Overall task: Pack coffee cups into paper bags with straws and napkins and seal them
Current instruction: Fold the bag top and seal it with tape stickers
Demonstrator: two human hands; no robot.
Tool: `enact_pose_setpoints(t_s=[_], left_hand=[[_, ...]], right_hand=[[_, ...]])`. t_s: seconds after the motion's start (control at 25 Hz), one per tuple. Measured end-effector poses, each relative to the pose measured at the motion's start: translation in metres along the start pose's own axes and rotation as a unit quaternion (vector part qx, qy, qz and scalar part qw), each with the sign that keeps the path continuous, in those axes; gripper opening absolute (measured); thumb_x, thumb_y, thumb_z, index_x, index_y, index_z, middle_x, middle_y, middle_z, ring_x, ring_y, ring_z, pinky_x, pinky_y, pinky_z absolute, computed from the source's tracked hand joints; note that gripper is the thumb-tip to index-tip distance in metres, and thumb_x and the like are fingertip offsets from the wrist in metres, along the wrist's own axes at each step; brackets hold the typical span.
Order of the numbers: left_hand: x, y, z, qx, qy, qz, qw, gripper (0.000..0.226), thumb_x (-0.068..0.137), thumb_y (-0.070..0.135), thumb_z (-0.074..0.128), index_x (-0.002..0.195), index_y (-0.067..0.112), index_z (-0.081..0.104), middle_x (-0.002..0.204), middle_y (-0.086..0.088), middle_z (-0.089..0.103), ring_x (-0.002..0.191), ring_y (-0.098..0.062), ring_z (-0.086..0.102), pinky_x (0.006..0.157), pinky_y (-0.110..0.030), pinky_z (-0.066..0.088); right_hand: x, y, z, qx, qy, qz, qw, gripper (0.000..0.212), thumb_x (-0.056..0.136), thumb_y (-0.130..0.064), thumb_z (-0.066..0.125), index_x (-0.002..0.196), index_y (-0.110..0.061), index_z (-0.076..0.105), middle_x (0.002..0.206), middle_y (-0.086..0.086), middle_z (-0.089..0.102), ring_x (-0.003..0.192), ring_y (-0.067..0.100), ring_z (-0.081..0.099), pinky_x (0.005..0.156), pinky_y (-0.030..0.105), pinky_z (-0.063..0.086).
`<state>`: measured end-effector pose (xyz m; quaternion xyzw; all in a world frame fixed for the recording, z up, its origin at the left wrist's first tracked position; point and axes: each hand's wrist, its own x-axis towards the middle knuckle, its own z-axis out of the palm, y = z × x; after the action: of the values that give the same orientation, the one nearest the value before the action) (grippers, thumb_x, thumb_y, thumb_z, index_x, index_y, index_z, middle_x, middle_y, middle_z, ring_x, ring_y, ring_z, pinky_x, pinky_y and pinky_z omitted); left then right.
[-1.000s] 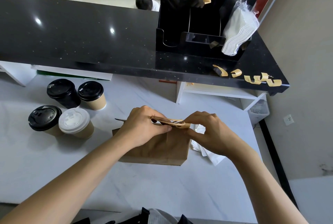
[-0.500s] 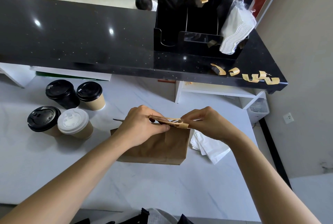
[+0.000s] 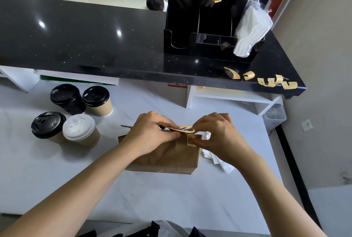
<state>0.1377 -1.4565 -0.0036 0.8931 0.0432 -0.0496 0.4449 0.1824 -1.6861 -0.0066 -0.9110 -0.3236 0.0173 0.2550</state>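
A brown paper bag (image 3: 167,157) stands on the white table (image 3: 171,198) with its top folded over. My left hand (image 3: 152,133) grips the folded top from the left. My right hand (image 3: 215,133) pinches a tan tape strip (image 3: 191,140) that runs over the fold and down the bag's front face. Several lidded coffee cups stand at the left: a black one (image 3: 67,98), a kraft one with a black lid (image 3: 98,100), another black-lidded one (image 3: 47,125) and a white-lidded one (image 3: 80,129). White napkins (image 3: 217,161) lie to the right of the bag, partly hidden by my right hand.
A black counter (image 3: 95,42) runs across behind the table. On it stands a black organiser (image 3: 209,27) with straws, bags and a pack of white lids or napkins (image 3: 249,32). Several curled tape strips (image 3: 266,81) stick to the counter's front edge at right.
My right hand has moved from the bag's folded top down to its front face, bringing the tape strip over the fold. My left hand keeps its grip.
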Motion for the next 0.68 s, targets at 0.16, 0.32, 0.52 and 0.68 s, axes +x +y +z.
enact_pose_setpoints(t_s=[0.16,0.32,0.52,0.68], left_hand=[[0.000,-0.001,0.001,-0.001,-0.002,0.004,1.000,0.011,0.080,0.037,0.087,0.090,0.037,0.084,0.083,0.015,0.076,0.088,-0.010,0.067,0.076,-0.036,0.053],[0.000,-0.001,0.001,-0.002,-0.003,0.010,1.000,0.010,0.079,0.034,0.087,0.089,0.036,0.084,0.082,0.015,0.076,0.086,-0.013,0.067,0.078,-0.042,0.054],[0.001,-0.003,0.003,-0.001,-0.011,0.017,1.000,0.010,0.080,0.033,0.086,0.088,0.036,0.084,0.082,0.012,0.076,0.086,-0.016,0.067,0.079,-0.045,0.054],[0.001,-0.005,0.003,0.002,-0.021,0.028,0.999,0.009,0.080,0.035,0.085,0.088,0.039,0.083,0.081,0.012,0.075,0.084,-0.016,0.066,0.078,-0.048,0.053]], right_hand=[[-0.003,0.001,0.010,-0.032,0.006,-0.003,0.999,0.017,0.082,-0.029,0.084,0.098,-0.029,0.077,0.097,-0.014,0.072,0.093,0.022,0.060,0.091,0.043,0.039],[-0.005,0.003,0.016,-0.076,0.008,-0.028,0.997,0.021,0.077,-0.029,0.085,0.095,-0.025,0.074,0.092,-0.009,0.071,0.087,0.025,0.061,0.087,0.044,0.043],[-0.002,0.003,0.021,-0.046,0.014,-0.012,0.999,0.015,0.079,-0.024,0.083,0.091,-0.025,0.074,0.092,-0.012,0.069,0.085,0.023,0.058,0.085,0.041,0.041],[-0.001,0.005,0.022,-0.007,0.012,0.006,1.000,0.012,0.081,-0.027,0.085,0.083,-0.027,0.072,0.090,-0.016,0.067,0.086,0.017,0.055,0.090,0.043,0.040]])
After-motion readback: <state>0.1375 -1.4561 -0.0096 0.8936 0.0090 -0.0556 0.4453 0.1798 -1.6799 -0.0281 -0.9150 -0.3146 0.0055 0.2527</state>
